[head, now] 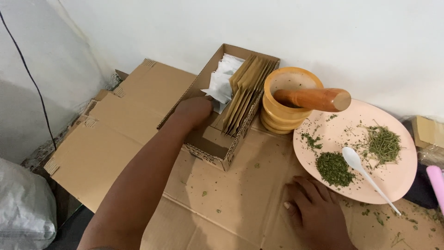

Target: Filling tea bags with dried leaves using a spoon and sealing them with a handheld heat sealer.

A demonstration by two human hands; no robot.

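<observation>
Fingers of the left hand (194, 111) reach into the box (217, 150), touching the white sachets (221, 83); their grip is hidden, so I cannot tell. Best to pinch one sachet only, beside the brown packets (245, 92). Right hand (314, 210) rests flat, fingers spread, touching the plate (402, 178).

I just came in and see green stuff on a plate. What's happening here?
A person's left hand reaches into a cardboard box, touching the white sachets beside brown paper envelopes. The right hand rests flat on the cardboard sheet by a pink plate with dried green herbs and a white spoon. A wooden mortar holds its pestle.
</observation>
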